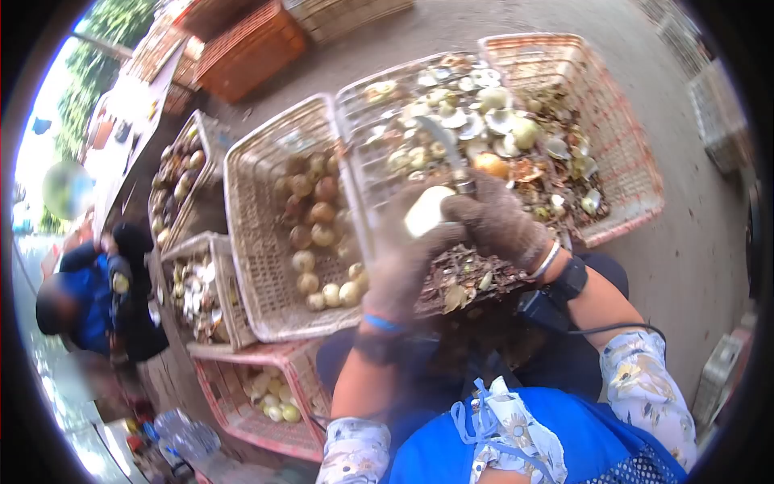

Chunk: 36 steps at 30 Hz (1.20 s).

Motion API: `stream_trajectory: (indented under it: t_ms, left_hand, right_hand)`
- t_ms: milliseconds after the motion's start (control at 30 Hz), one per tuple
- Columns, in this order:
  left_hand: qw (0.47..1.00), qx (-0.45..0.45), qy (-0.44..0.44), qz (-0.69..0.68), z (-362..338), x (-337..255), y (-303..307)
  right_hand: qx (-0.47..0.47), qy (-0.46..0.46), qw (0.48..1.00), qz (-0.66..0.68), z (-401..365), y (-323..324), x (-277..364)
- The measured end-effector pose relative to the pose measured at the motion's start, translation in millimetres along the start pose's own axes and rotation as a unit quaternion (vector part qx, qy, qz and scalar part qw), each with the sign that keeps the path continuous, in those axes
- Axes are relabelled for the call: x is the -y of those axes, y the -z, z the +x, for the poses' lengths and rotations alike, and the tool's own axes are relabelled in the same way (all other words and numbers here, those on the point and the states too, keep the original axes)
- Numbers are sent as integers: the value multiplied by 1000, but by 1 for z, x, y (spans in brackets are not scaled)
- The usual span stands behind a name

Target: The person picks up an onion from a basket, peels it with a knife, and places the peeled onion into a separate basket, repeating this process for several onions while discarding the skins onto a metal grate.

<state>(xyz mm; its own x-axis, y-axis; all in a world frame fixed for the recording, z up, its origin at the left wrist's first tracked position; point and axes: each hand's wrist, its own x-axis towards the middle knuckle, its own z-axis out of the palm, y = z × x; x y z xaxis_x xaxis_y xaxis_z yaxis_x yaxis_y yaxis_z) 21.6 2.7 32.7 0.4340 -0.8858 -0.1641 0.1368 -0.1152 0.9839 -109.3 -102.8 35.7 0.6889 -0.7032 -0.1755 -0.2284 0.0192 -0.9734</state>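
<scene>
In my gloved left hand [407,270], blurred by motion, is a pale peeled onion [427,211]. My gloved right hand [504,222] is closed around the handle of a knife with a curved blade [439,137], which points up and away from me. The two hands are close together at the onion. Beneath and beyond them, onion skins and pale cut layers [500,121] fill a dirty, light-coloured crate [367,181]. An orange-brown onion [490,165] lies among the scraps just past my right hand.
Left of my hands stands a crate [242,202] with several brown-skinned onions [322,212]. A pink crate [226,403] holds peeled onions [272,395]. Smaller crates [214,161] stand farther left, near a person in blue [85,298]. Orange crates [250,52] sit at the back.
</scene>
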Motion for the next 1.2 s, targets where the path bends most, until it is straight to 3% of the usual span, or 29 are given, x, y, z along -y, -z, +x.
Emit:
stream_trajectory:
  t_ms: [33,100,133,167,200,233,300,333,433,500,533,567,633,700,733,800,833,867,933,1000,1033,1100,1167,1200]
  left_hand:
    - [1000,-14,-1,29,-4,2,1]
    - [1000,-17,-12,1,-5,10,0]
    - [997,-9,-2,-74,-4,8,0]
    - [998,-19,27,-54,-9,3,2]
    - [999,-18,0,-44,-4,12,8]
    - [999,-11,-25,-33,-1,8,13]
    - [994,-55,-59,-67,-6,1,24]
    - [989,-50,-14,-139,-21,-33,39]
    - [961,-220,-109,-130,-78,-69,108]
    - [910,-378,-162,57,-135,-53,182]
    - [880,-412,-151,181,-172,-33,241]
    - [843,-494,-69,200,-200,-45,244]
    - [689,-505,4,519,-267,7,331]
    - [681,-492,63,538,-265,18,335]
    - [666,-480,117,559,-263,19,333]
    - [786,-419,156,427,-208,29,335]
    - [855,-343,119,371,-175,40,339]
    - [880,-279,126,362,-134,44,330]
    - [813,-115,211,530,-57,49,310]
    - [794,23,191,577,-6,110,322]
    - [757,121,231,600,13,124,316]
    - [689,219,369,583,43,169,310]
    - [594,319,359,646,47,205,309]
    - [610,333,345,631,38,234,317]
  right_hand:
    - [-24,119,983,-140,-1,-5,-13]
    - [-23,85,995,-51,3,-11,-24]
    - [-38,118,992,-18,8,-14,-36]
    - [-60,149,987,16,12,-17,-47]
    - [-47,1,995,90,8,-13,-39]
    - [-48,-51,984,162,5,-14,-27]
    - [-113,-70,952,277,8,-21,-18]
    - [-104,-102,954,263,7,-8,-17]
    - [-197,-50,971,124,23,12,-35]
    - [-202,22,979,-7,25,26,-29]
    - [-228,79,968,-71,35,44,-56]
    - [-227,75,968,-73,38,51,-62]
    - [-231,133,959,-95,42,61,-69]
    - [-226,98,955,-163,48,73,-71]
    - [-250,89,943,-202,54,79,-78]
    - [-279,37,899,-335,70,108,-95]
    - [-276,32,899,-337,77,124,-98]
    - [-288,38,898,-331,82,139,-101]
    - [-305,40,893,-328,88,149,-99]
    - [-309,35,887,-341,79,147,-98]
    - [-314,37,883,-347,76,146,-96]
    - [-324,29,874,-362,58,139,-92]
    - [-328,10,868,-372,49,123,-87]
    - [-308,21,884,-351,44,118,-85]
